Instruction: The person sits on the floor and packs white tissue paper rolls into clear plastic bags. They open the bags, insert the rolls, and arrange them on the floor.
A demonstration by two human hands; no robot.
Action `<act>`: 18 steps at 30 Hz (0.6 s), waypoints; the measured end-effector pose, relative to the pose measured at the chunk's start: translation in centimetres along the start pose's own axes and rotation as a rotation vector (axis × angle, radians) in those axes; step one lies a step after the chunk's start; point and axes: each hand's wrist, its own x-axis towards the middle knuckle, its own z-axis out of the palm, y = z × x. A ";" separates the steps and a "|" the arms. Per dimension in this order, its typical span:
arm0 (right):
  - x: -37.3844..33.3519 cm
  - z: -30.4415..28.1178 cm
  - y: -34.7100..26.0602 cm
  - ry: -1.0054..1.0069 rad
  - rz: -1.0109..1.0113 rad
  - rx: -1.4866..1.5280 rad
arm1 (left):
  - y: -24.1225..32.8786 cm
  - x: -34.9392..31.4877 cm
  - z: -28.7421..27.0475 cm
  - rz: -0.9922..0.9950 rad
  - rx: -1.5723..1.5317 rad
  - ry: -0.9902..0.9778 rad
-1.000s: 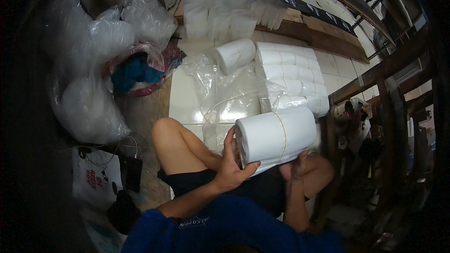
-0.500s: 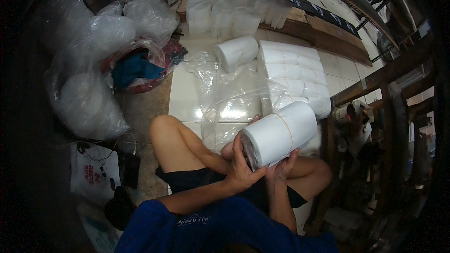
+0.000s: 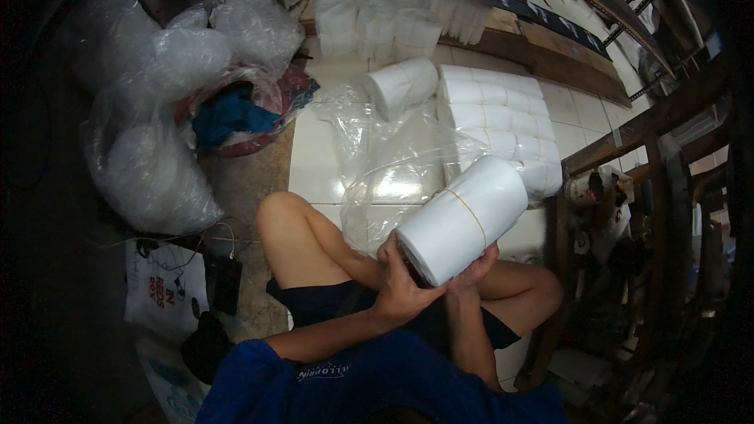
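Note:
A thick white roll of plastic sheeting (image 3: 463,216), with a thin yellow rubber band round its middle, is held tilted above my lap. My left hand (image 3: 402,286) grips its near left end, fingers up against the end face. From beneath, my right hand (image 3: 475,269) supports the roll's lower right side, its fingertips showing at the edge. A clear plastic bag (image 3: 393,180) lies crumpled on the tiles just beyond the roll. Past it rests another banded white roll (image 3: 403,86), next to a block of stacked white rolls (image 3: 499,110) partly hidden by the held one.
Several upright translucent rolls (image 3: 377,23) stand by a wooden board (image 3: 565,71) at the back. Stuffed clear bags (image 3: 149,165) and an open bag with blue cloth (image 3: 236,118) fill the left. A wooden frame (image 3: 656,188) rises close on the right.
The white roll has turned in my hands, its far end now tipped higher and its near end lower. Both hands keep hold of it; the view has shifted slightly.

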 end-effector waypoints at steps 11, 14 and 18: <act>-1.3 -0.3 -0.1 -0.202 0.246 0.105 | 2.8 3.7 -11.9 0.224 0.780 0.152; -1.9 -1.2 1.7 0.038 0.431 -0.020 | -1.0 7.1 -12.5 0.080 0.554 0.127; 0.3 -2.7 5.2 0.150 0.521 -0.065 | -0.1 8.3 -11.4 -0.025 0.207 0.171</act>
